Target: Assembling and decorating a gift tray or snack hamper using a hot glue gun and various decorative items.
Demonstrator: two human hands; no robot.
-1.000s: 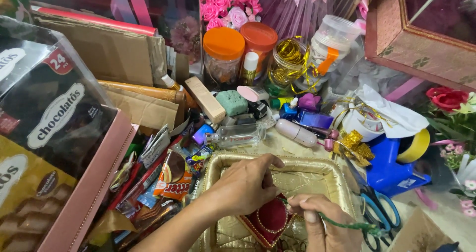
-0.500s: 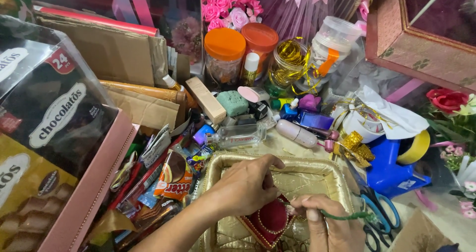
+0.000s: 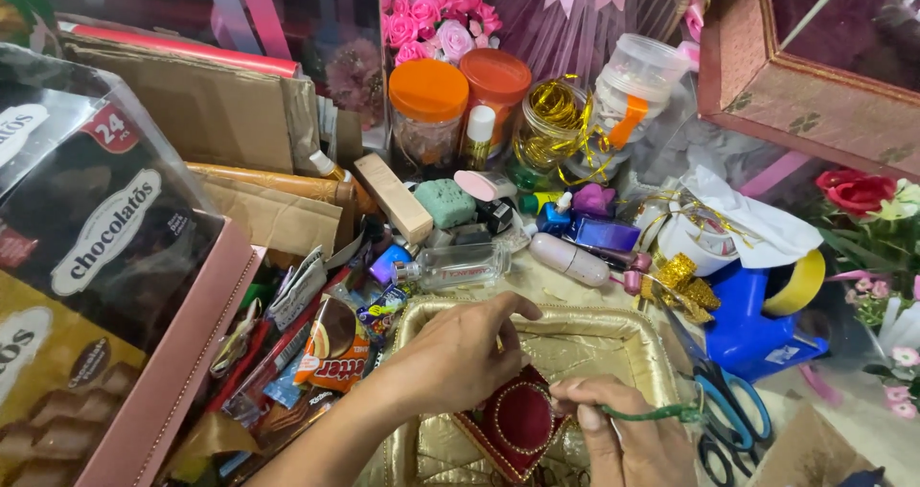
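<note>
My left hand (image 3: pixel 460 358) still pressing fingers on the red velvet box (image 3: pixel 513 428) in the shiny gold tray (image 3: pixel 613 338), my right hand (image 3: pixel 623 439) barely shifted, pinching a thin green cord (image 3: pixel 652 413), blue-handled scissors (image 3: pixel 733 415) beside.

Clutter of craft supplies and sweets packed around the work spot

At the back stand two orange-lidded jars (image 3: pixel 428 113), a clear jar stuffed with gold ribbon (image 3: pixel 554 134) and a lidded plastic tub with an orange strip (image 3: pixel 636 89), with pink paper roses (image 3: pixel 436 22) behind them; folded brown cardboard (image 3: pixel 206 113) leans at the left, above a large box of chocolates (image 3: pixel 86 257) in a pink carton; in the middle lie a wooden block (image 3: pixel 395 197), a green sponge (image 3: pixel 447 202), a small clear bottle (image 3: pixel 458 266) on its side and a purple bottle (image 3: pixel 602 233); to the right sit blue-handled scissors (image 3: pixel 733 405), a blue container (image 3: pixel 752 324), a yellow tape roll (image 3: pixel 800 286), a gold bow (image 3: pixel 682 284) and a red rose (image 3: pixel 856 192).
</note>
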